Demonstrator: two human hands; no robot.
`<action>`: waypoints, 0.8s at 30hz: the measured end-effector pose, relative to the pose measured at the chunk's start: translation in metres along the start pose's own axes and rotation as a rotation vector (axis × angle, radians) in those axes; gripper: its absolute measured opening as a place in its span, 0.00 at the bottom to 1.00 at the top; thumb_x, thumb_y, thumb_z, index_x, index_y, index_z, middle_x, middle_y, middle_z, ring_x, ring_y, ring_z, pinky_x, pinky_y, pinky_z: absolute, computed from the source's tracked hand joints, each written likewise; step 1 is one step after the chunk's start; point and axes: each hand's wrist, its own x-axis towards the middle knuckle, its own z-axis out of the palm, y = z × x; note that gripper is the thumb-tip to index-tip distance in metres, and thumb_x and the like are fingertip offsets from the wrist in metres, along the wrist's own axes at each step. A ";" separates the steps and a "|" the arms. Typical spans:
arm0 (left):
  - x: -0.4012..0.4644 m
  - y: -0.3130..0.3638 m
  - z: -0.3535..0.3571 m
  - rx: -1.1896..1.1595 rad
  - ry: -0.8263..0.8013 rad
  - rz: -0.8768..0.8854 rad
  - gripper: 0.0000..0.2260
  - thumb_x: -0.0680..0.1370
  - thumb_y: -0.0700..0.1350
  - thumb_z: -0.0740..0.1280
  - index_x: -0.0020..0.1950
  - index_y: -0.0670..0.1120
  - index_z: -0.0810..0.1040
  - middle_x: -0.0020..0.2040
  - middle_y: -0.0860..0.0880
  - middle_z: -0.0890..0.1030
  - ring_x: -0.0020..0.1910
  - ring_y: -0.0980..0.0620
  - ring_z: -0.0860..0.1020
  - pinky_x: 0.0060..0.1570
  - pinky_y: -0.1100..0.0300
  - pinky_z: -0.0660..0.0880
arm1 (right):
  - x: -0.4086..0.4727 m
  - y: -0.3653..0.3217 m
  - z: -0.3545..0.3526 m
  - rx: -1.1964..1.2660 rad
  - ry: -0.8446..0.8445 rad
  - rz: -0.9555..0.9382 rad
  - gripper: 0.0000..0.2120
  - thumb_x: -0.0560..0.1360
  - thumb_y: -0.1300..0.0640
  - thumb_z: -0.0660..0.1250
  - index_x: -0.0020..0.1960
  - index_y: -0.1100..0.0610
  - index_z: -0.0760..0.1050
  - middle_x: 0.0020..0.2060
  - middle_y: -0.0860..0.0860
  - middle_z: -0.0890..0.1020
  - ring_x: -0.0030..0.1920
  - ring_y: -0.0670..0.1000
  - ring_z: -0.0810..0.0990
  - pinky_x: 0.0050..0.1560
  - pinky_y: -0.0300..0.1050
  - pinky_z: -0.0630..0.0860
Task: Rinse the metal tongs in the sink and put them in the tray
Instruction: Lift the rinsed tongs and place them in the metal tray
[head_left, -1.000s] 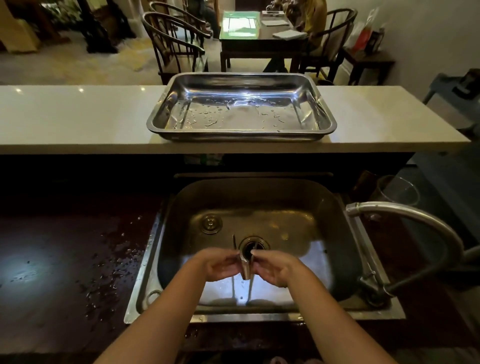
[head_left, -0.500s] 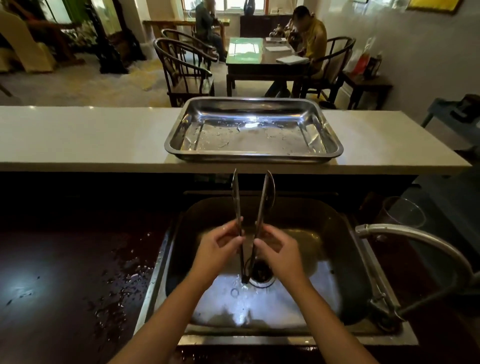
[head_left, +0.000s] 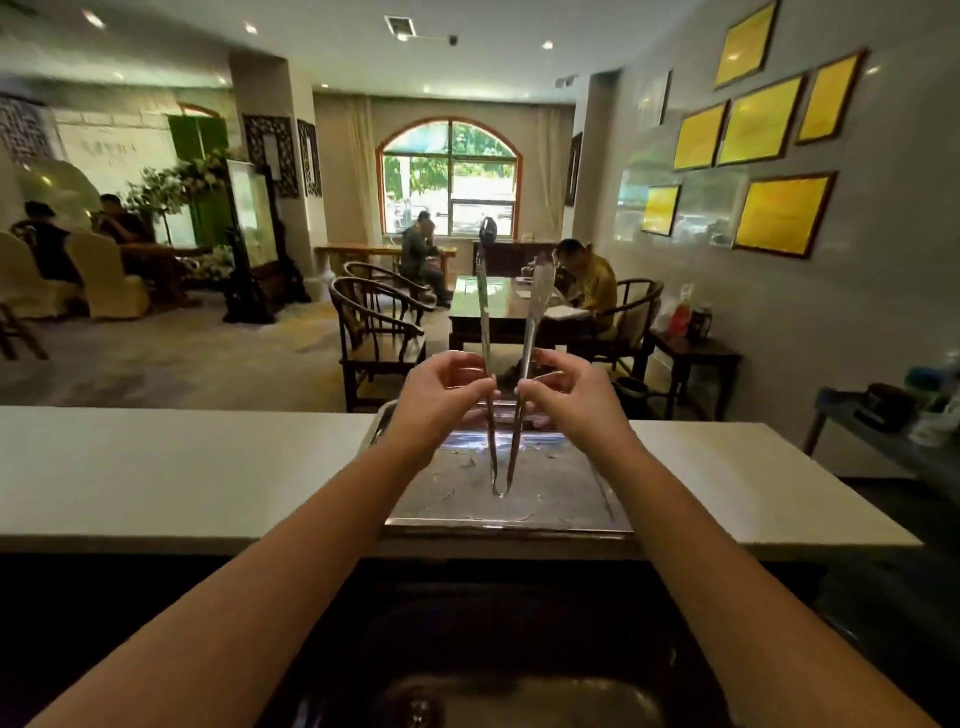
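The metal tongs (head_left: 531, 332) stand upright over the steel tray (head_left: 566, 499), hinge end down near the tray floor and the two arms spread upward. My left hand (head_left: 441, 387) pinches the left arm of the tongs, and my right hand (head_left: 569, 387) pinches the right arm. The tray rests on the white counter (head_left: 182, 467), partly hidden behind my hands. Only the far part of the sink (head_left: 519, 696) shows at the bottom edge, dark and below my forearms.
Beyond the counter lies a dining room with wooden chairs (head_left: 376, 332), a dark table (head_left: 498, 312) and seated people. A side table (head_left: 696, 358) with bottles stands by the right wall. A dark shelf (head_left: 893, 421) with items sits at far right.
Both hands lifted the tongs out of the sink and carried them forward over the tray. The view tilted up, so the sink and faucet dropped mostly out of sight.
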 end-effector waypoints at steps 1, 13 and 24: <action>0.011 0.004 0.000 -0.013 -0.015 -0.018 0.14 0.73 0.37 0.68 0.58 0.42 0.74 0.54 0.41 0.80 0.52 0.45 0.81 0.52 0.51 0.79 | 0.010 -0.004 -0.002 -0.003 0.001 0.006 0.23 0.73 0.59 0.69 0.66 0.54 0.69 0.47 0.55 0.82 0.46 0.53 0.82 0.44 0.47 0.82; 0.074 -0.042 0.016 0.036 -0.056 -0.315 0.14 0.72 0.32 0.67 0.58 0.37 0.75 0.50 0.38 0.80 0.48 0.43 0.81 0.42 0.58 0.81 | 0.066 0.047 0.005 0.140 -0.104 0.380 0.16 0.74 0.65 0.67 0.61 0.63 0.72 0.39 0.57 0.80 0.33 0.51 0.79 0.27 0.36 0.78; 0.080 -0.129 0.023 0.125 -0.037 -0.578 0.08 0.73 0.31 0.66 0.51 0.36 0.77 0.48 0.39 0.80 0.47 0.44 0.80 0.47 0.51 0.80 | 0.067 0.127 0.044 -0.063 -0.180 0.575 0.08 0.74 0.63 0.66 0.53 0.60 0.75 0.41 0.55 0.79 0.36 0.50 0.78 0.41 0.46 0.80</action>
